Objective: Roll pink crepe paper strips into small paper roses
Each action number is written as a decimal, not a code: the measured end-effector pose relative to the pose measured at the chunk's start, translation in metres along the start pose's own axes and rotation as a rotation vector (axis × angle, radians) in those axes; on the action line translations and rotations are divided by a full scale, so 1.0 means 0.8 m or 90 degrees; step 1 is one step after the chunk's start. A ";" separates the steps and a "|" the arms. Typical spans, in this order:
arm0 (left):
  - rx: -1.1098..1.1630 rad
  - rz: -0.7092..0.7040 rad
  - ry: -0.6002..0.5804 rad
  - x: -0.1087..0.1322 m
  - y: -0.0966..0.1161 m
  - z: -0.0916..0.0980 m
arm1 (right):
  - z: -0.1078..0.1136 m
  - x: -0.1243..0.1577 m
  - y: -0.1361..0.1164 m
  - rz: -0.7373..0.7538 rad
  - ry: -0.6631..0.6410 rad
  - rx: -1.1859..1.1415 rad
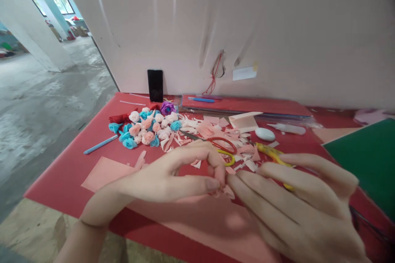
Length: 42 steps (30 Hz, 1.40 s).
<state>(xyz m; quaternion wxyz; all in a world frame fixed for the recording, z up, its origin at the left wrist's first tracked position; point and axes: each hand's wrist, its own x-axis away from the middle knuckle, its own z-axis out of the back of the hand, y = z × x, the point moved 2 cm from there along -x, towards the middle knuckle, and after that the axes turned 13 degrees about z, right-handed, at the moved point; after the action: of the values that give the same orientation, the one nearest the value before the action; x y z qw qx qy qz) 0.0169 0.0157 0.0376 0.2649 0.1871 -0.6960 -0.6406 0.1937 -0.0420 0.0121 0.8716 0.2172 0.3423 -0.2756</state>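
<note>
My left hand (pixel 182 172) is closed, with thumb and fingertips pinching a small curled piece of pink paper (pixel 228 192). From the other side, my right hand (pixel 302 201) brings its fingertips against that same piece. Its thumb is hidden behind the fingers, and the back of the hand faces me. Below both hands lies a large pink paper sheet (pixel 197 218). Just beyond the fingers rest scissors (pixel 224 144) with red and yellow handles, among pink and white paper scraps (pixel 210 128). A yellow-handled tool (pixel 267 149) is partly covered by my right hand.
Paper roses (pixel 148 125) in pink, white, blue and purple are heaped left of the scraps. A black phone (pixel 155 85) leans on the white panel (pixel 138 41). Around lie a blue stick (pixel 100 144), a pink square (pixel 106 172), a white oval object (pixel 264 134) and a green sheet (pixel 367 160).
</note>
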 end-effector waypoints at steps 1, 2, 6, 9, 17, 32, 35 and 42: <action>-0.030 -0.008 -0.002 0.000 -0.001 0.001 | 0.000 -0.004 -0.001 0.007 0.010 0.005; -0.058 -0.012 -0.004 -0.001 -0.001 0.003 | 0.001 -0.009 -0.002 0.013 0.020 0.011; -0.138 -0.007 0.011 -0.001 -0.002 0.005 | 0.001 -0.020 -0.005 0.044 0.019 0.023; -0.202 -0.028 0.041 -0.002 -0.002 0.003 | -0.001 -0.021 -0.005 0.054 0.009 0.030; -0.358 -0.069 0.120 -0.003 -0.001 -0.005 | -0.005 -0.023 -0.004 0.051 -0.037 0.006; -0.314 -0.131 0.127 0.001 0.000 0.000 | -0.001 -0.028 0.004 0.041 -0.044 -0.096; -0.254 -0.130 0.101 -0.001 0.001 0.007 | 0.001 -0.030 0.005 0.062 -0.032 -0.081; -0.198 -0.196 0.040 -0.002 -0.001 0.015 | 0.010 -0.030 0.009 0.058 0.023 0.007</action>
<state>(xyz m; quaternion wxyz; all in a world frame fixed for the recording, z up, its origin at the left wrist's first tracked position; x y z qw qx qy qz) 0.0107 0.0264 0.0358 0.2111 0.2676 -0.5437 -0.7669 0.1874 -0.0331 0.0355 0.8758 0.2423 0.3461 -0.2336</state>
